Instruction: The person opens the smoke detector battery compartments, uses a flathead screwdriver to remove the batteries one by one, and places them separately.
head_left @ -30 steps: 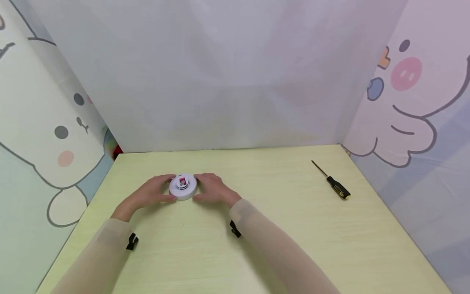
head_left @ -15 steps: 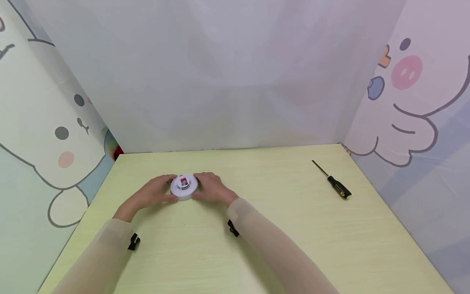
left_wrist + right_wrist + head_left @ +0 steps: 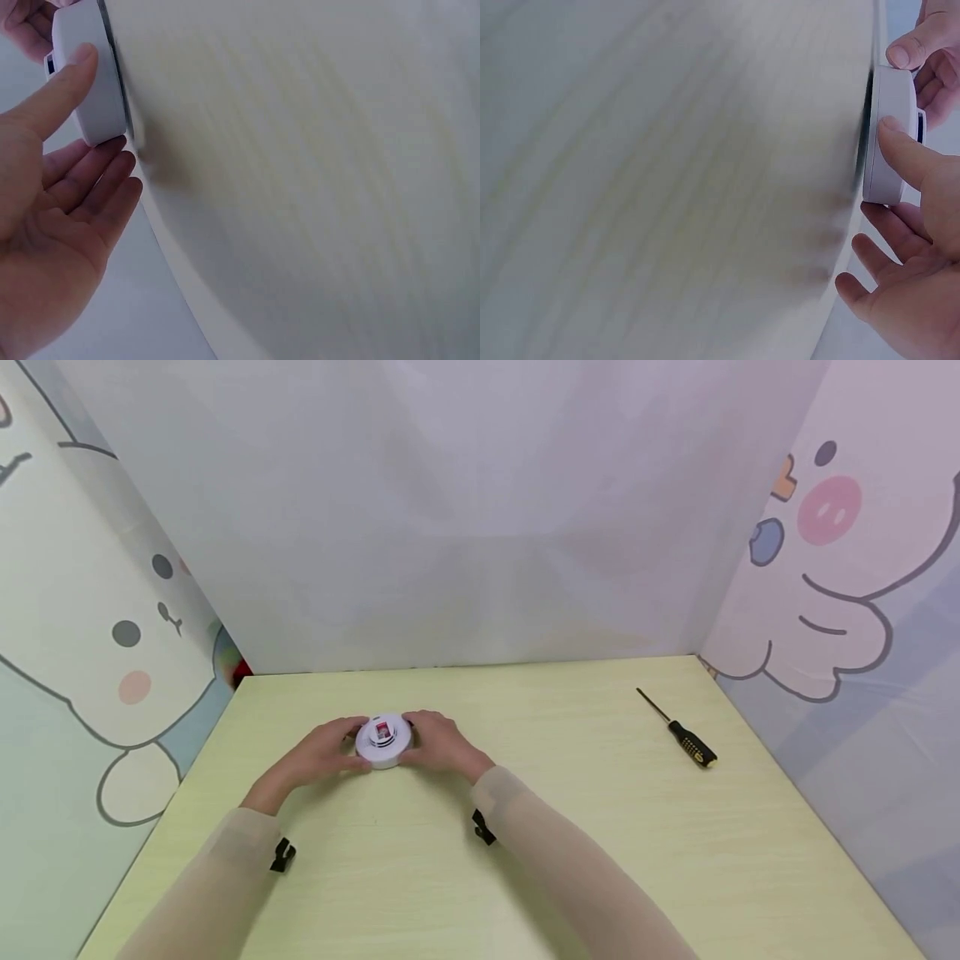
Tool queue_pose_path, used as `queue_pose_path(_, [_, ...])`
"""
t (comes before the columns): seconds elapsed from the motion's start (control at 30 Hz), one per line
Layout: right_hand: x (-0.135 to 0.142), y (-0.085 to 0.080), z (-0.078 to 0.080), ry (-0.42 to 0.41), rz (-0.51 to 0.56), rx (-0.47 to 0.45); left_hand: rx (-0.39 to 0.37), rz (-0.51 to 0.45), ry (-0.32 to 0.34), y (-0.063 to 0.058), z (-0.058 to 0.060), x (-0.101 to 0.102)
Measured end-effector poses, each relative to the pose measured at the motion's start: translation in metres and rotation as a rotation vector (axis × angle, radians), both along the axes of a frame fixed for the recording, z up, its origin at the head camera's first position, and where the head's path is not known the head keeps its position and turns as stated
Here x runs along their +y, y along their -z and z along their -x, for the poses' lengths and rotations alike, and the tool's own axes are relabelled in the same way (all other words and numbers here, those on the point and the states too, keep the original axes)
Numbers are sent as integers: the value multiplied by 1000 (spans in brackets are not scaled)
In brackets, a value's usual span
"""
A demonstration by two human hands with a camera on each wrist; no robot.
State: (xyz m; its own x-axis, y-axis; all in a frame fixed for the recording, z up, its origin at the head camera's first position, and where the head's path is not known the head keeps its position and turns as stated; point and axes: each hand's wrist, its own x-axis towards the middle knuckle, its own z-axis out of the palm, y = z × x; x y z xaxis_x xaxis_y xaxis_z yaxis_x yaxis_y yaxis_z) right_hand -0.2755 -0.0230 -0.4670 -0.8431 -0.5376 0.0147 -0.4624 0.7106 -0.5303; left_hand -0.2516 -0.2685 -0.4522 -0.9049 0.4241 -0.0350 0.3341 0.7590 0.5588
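A round white smoke detector (image 3: 372, 752) with a small red label on its raised centre lies face up on the left half of the table. My left hand (image 3: 324, 752) grips its left edge, thumb on the near side and fingers at the far side. From the right, my right hand (image 3: 441, 743) grips the opposite edge in the same way. In the left wrist view the thumb presses the white side wall of the smoke detector (image 3: 101, 97). The right wrist view shows the right thumb on the rim of the smoke detector (image 3: 889, 97), fingers curled below it.
A screwdriver (image 3: 692, 743) with a black and yellow handle lies at the right of the pale wooden table (image 3: 570, 727). A plain whitish backdrop (image 3: 465, 527) stands behind, and cartoon-printed cloths (image 3: 825, 593) flank both sides.
The smoke detector has shifted slightly to the right, with my left hand moving along with it. My right hand's fingers have closed in against its edge. The screwdriver has stayed put.
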Motion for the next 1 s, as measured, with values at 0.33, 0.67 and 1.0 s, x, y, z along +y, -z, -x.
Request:
queue_pose_path(0.33, [27,-16,-6,-11,-12,-7,18,-51,26,-5,-2,21])
queue_pose_path(0.67, [64,-28,-11,-27,16,24,44,-48,50,-14,-5,52])
queue_pose_path(1.0, [92,-34,-22,-12,55,34,46,-78,75,-15,-8,77])
